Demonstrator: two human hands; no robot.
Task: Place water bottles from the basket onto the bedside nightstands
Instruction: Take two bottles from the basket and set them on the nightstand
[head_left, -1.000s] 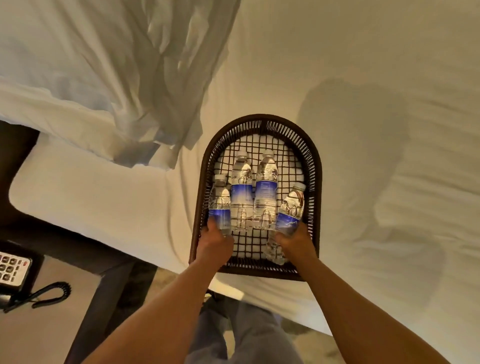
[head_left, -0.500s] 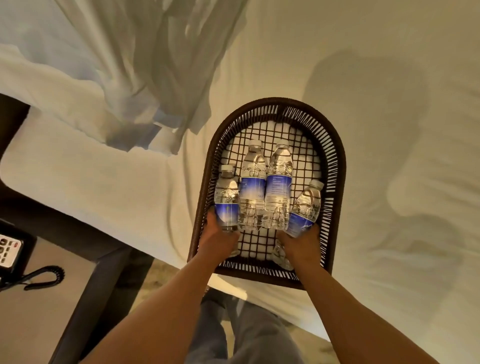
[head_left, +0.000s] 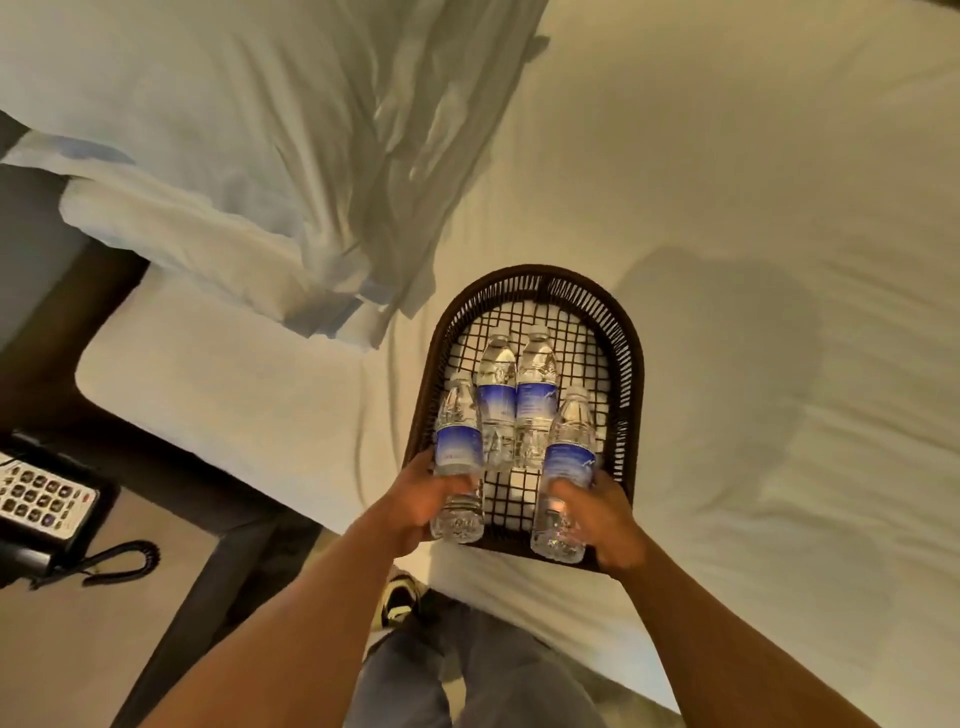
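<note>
A dark woven basket (head_left: 631, 374) lies on the white bed near its edge. Two clear water bottles with blue labels lie side by side inside it, one on the left (head_left: 496, 402) and one on the right (head_left: 535, 395). My left hand (head_left: 415, 501) grips the lower part of a third bottle (head_left: 457, 452), raised over the basket's near left corner. My right hand (head_left: 605, 517) grips a fourth bottle (head_left: 566, 473) over the near right corner. The dark nightstand (head_left: 156, 483) stands at the lower left beside the bed.
A desk phone (head_left: 39, 501) with a coiled cord (head_left: 117, 564) sits on the nightstand's grey top. A rumpled white pillow (head_left: 249, 156) lies at the upper left of the bed (head_left: 753, 182). My legs and a shoe (head_left: 397, 603) show below, on the floor.
Both hands have lifted their bottles up off the basket floor and drawn them toward me. The two middle bottles stayed in place.
</note>
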